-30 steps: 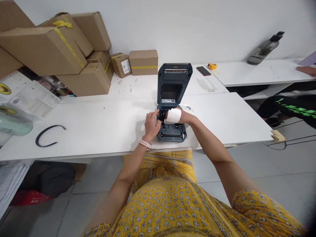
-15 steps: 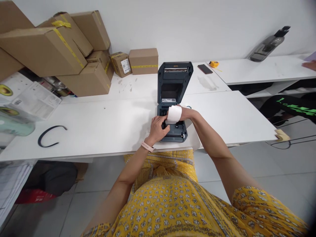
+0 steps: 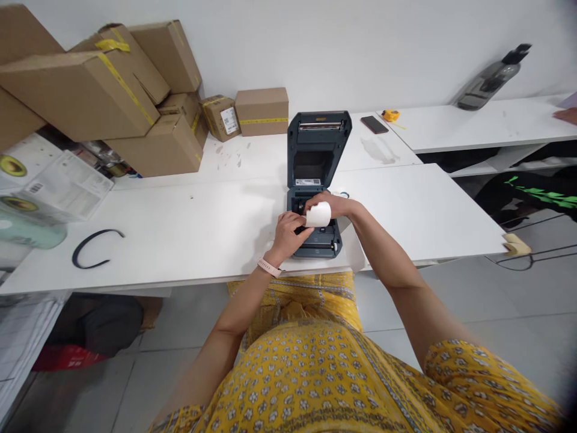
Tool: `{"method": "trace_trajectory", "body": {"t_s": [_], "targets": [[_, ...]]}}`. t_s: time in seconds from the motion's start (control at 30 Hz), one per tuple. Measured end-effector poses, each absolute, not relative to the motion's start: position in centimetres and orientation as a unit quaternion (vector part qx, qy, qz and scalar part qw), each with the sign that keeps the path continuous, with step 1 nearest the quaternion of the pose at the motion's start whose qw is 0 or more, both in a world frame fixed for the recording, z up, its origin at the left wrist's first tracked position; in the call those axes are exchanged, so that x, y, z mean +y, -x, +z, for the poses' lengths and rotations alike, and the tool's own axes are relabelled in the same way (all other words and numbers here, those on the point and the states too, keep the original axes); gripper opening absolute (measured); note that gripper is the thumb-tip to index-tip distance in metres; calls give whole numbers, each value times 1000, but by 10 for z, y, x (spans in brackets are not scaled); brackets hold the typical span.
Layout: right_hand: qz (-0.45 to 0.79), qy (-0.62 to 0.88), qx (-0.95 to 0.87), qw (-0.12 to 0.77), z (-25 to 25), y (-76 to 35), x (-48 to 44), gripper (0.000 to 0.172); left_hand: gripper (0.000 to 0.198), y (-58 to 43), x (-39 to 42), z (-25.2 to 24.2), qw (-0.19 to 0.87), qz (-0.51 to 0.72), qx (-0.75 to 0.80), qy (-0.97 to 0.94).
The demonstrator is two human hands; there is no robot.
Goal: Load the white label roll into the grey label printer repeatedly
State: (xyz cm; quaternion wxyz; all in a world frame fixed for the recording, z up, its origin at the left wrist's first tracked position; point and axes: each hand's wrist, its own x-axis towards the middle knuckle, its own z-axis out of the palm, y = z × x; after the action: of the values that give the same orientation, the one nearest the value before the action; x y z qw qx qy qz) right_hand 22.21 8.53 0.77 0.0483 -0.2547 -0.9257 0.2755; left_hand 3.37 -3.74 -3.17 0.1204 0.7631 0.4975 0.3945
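Note:
A dark label printer (image 3: 318, 150) stands on the white table with its lid raised. Over its open lower half is a white paper roll (image 3: 319, 214). My left hand (image 3: 288, 234) is closed at the roll's left side, thumb and fingers pinching its paper edge. Behind the roll, my right hand (image 3: 327, 203) reaches across with fingers curled round its far side; the roll hides part of them. Some loose white backing paper lies beside the printer's right side.
Cardboard boxes (image 3: 76, 87) are stacked at the back left, with a smaller carton (image 3: 262, 112) behind the printer. A phone (image 3: 374, 124) and yellow tape measure (image 3: 390, 115) lie at the back right. A black headband (image 3: 92, 248) lies at left; a bottle (image 3: 491, 81) stands far right.
The paper roll has turned and tilted between my hands, and its loose edge no longer hangs over my right wrist. My right hand has shifted slightly left behind it.

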Motion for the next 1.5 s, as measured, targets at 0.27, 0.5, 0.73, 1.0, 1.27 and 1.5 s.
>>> {"method": "trace_trajectory", "body": {"t_s": [0.27,0.5,0.73,1.0,1.27,1.5], "targets": [[268,278,-921,49,15,-216,75,27,17,-38,-71,-44,34,448,390,-804],[258,272,-922,97,11,-217,70,20,16,-40,-107,-47,27,437,389,-811],[107,374,-792,471,78,-218,71,40,17,-42,-116,-54,0,444,378,-812],[113,401,-720,554,116,-215,145,60,13,-47,-126,-63,-39,470,377,-797],[6,351,-719,599,43,-213,-2,38,18,-53,-136,-80,-149,469,446,-747],[-43,353,-786,506,-26,-231,-67,37,20,-49,-139,-85,-170,495,440,-729]]}}
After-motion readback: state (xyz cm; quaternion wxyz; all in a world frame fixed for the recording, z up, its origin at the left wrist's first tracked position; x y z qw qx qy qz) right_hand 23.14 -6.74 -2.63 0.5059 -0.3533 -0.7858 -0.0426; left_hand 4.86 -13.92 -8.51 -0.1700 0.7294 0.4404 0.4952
